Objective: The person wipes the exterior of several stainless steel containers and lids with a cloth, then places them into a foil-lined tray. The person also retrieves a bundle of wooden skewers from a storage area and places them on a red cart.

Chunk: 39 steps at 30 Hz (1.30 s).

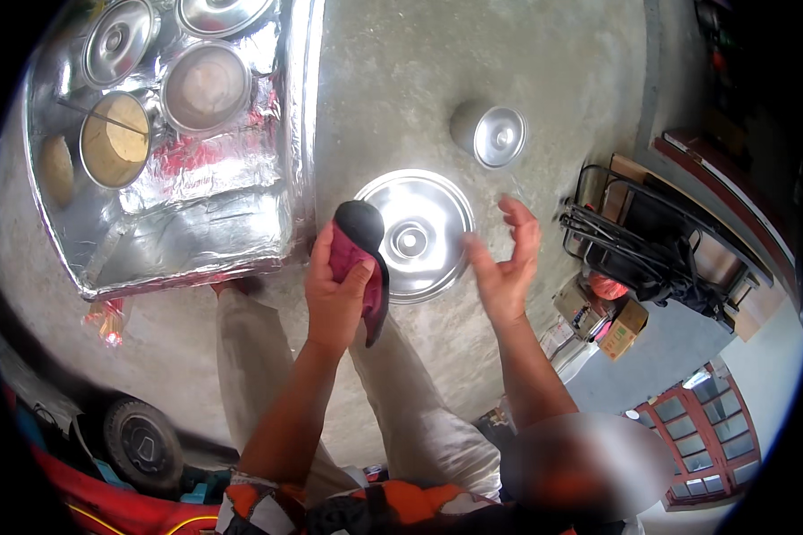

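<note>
foil-lined box (232, 201), small steel pot (491, 134), wheel (143, 439)

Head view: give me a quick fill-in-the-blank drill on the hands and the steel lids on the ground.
1. The left hand grips a red and black ____.
2. The right hand is open and holds ____.
3. The large steel lid lies on the concrete ____.
4. The foil-lined box holds several round ____.

Missing: cloth; nothing; ground; pots

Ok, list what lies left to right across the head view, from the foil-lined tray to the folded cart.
Foil-lined tray → left hand gripping a red-and-black cloth → large steel lid on the concrete → open right hand → folded black cart.
</note>
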Each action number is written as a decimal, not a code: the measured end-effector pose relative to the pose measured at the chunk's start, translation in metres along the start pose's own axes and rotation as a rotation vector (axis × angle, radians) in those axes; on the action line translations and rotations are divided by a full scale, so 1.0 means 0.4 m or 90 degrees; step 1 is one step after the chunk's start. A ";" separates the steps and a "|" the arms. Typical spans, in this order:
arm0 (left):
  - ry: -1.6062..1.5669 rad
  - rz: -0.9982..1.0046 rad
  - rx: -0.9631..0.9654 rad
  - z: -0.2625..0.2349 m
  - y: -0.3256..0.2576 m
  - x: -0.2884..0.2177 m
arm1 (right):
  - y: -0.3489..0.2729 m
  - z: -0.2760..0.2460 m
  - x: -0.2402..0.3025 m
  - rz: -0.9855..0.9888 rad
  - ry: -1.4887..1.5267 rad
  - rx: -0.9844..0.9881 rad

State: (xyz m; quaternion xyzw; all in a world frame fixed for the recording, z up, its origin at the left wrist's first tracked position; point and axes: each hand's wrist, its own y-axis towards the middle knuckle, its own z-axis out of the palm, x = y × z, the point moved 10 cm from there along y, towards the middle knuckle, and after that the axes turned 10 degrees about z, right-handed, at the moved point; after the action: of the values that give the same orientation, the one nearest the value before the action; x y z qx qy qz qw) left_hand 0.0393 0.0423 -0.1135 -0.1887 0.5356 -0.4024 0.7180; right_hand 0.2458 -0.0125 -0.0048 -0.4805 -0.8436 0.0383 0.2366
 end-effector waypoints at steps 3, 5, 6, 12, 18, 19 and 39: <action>-0.020 -0.029 0.009 0.015 -0.017 0.011 | -0.086 0.085 -0.117 0.291 0.396 0.179; -0.006 -0.039 0.019 0.019 -0.027 0.031 | -0.124 0.094 -0.090 0.309 0.458 0.190; 0.054 -0.010 0.018 0.008 -0.025 0.033 | -0.127 0.087 -0.074 0.286 0.478 0.188; 0.453 0.251 0.091 0.046 0.050 -0.076 | -0.140 0.068 -0.066 0.221 0.414 0.310; 0.581 0.513 0.440 0.333 0.005 -0.181 | -0.125 0.052 -0.053 0.140 0.328 0.404; 0.580 0.549 0.489 0.361 -0.009 -0.184 | -0.117 0.039 -0.051 0.136 0.334 0.382; 0.565 0.449 0.276 0.397 -0.004 -0.092 | -0.062 -0.026 -0.131 0.134 0.270 0.208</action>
State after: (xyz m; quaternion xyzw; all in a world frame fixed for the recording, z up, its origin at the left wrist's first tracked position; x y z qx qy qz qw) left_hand 0.1812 0.0448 -0.0334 0.3368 0.7201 -0.2804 0.5380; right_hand 0.2531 -0.0711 -0.0073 -0.5184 -0.7032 0.0964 0.4768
